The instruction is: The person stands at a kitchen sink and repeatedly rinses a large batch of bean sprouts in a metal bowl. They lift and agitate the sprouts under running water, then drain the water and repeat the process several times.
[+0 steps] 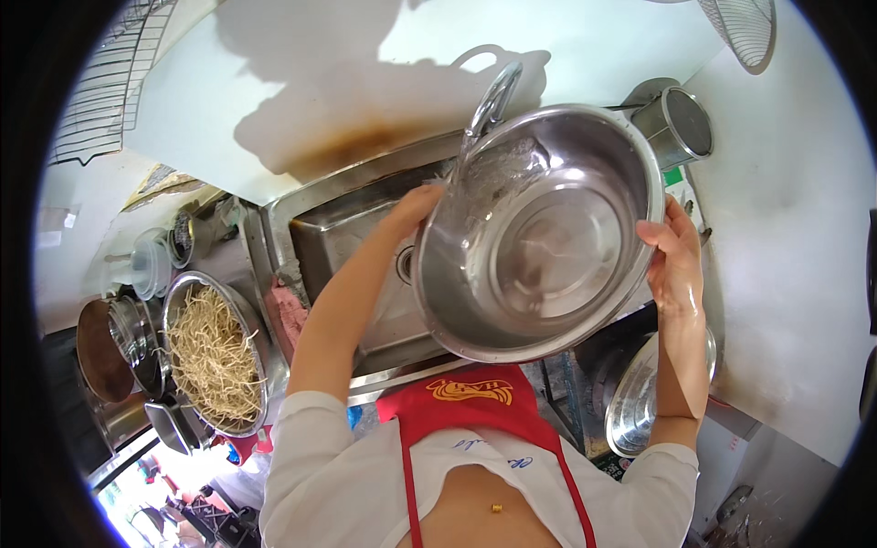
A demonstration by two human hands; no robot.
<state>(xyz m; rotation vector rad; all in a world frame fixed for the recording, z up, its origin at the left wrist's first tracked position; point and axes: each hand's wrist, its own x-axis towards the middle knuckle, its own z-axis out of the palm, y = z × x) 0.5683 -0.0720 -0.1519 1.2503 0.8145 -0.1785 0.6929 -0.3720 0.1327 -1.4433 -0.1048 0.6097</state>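
A large stainless steel basin (pixel 555 253) is held tilted over the right part of the steel sink (pixel 370 301). My right hand (pixel 671 250) grips its right rim, thumb over the edge. At the upper left side of the basin is my left hand (pixel 419 205), its fingers partly hidden behind the rim. Water runs from the chrome faucet (pixel 493 103) down the basin's inner left wall. No food shows in the basin. The sink's drain (pixel 405 266) is partly covered by the basin.
Left of the sink stands a metal bowl heaped with pale, thin strands (pixel 216 356). A pink cloth (pixel 289 312) lies on the sink's left edge. Clear plastic containers (pixel 151 264) are farther left. A cylindrical metal strainer (pixel 675 127) sits at back right; another metal basin (pixel 634 404) is below my right forearm.
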